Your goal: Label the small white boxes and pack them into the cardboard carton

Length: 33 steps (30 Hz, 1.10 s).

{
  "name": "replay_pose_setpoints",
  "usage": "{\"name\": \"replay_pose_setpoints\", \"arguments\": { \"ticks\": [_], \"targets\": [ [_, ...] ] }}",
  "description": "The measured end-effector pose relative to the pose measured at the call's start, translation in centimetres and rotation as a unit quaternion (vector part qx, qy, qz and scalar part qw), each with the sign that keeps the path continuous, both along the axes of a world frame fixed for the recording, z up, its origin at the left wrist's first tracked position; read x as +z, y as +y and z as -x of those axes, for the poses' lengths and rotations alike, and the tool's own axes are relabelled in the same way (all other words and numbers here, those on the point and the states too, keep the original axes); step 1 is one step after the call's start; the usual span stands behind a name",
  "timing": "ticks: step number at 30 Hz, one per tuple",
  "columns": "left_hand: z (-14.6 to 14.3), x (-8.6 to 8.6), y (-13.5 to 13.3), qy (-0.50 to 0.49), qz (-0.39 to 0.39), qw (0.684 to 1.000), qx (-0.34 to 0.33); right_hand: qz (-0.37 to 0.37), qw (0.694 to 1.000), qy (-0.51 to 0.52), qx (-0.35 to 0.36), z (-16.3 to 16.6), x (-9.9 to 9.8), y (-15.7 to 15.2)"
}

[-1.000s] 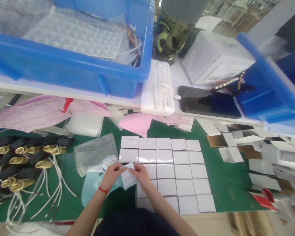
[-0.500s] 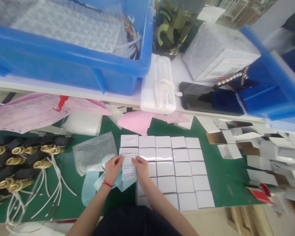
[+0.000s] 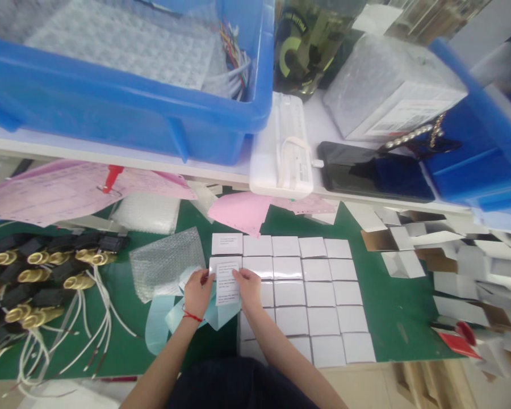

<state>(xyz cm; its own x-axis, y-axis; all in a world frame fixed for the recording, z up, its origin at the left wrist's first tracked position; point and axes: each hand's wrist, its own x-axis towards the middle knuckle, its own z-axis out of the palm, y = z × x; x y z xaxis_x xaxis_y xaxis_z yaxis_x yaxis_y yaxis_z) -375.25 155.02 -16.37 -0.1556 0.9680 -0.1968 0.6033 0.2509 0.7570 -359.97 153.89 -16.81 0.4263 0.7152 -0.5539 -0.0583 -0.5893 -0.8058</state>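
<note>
A strip of white printed labels [image 3: 227, 287] lies over the leftmost white box of the second row, its lower end hanging above pale blue backing paper [image 3: 220, 316]. My right hand [image 3: 249, 291] pinches the strip's upper right edge between thumb and fingers. On the other side, my left hand [image 3: 197, 295], with a red cord at the wrist, has its fingers closed at the left edge of that box; what they hold is hidden. Behind the strip, a white box [image 3: 227, 244] carries a small printed label on its top. Blank-topped white boxes [image 3: 289, 293] fill the rows to the right.
Brass-ended black parts with white wires [image 3: 38, 275] lie at left, near a bubble-wrap sheet [image 3: 168, 264]. Opened white cartons [image 3: 460, 267] pile up at right. Above the table, a shelf bears a blue bin [image 3: 132, 108], a white power bank [image 3: 283, 147] and a black phone [image 3: 375, 173].
The label strip has shifted up over the box. My left fingertips have moved off its left edge, while my right hand still holds its right side. The view has shifted slightly.
</note>
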Motion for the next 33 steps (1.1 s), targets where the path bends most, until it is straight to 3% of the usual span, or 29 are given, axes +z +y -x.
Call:
{"name": "replay_pose_setpoints", "arguments": {
  "ticks": [3,6,9,13,17,24,33],
  "targets": [
    [0.1,0.6,0.1,0.006,-0.024,1.0,0.011,0.016,1.0,0.0,-0.004,0.4,0.4,0.6],
    [0.0,1.8,0.1,0.037,-0.101,0.994,-0.014,0.036,0.999,-0.01,-0.007,0.8,0.9,1.1],
    [-0.4,2.9,-0.2,0.061,-0.189,0.976,-0.095,0.039,0.998,-0.057,0.016,1.1,1.4,1.5],
    [-1.3,3.1,-0.7,0.077,-0.24,0.941,-0.225,0.036,0.991,-0.115,0.052,1.0,1.8,1.6],
    [-2.2,2.2,-0.9,0.079,-0.243,0.924,-0.285,0.033,0.987,-0.138,0.069,0.7,2.1,1.5],
    [-2.6,0.8,-0.9,0.077,-0.224,0.927,-0.292,0.04,0.985,-0.148,0.083,0.7,2.5,1.7],
    [-2.8,0.7,-0.7,0.078,-0.184,0.931,-0.305,0.037,0.985,-0.145,0.08,0.7,2.9,1.8]
  ]
}}
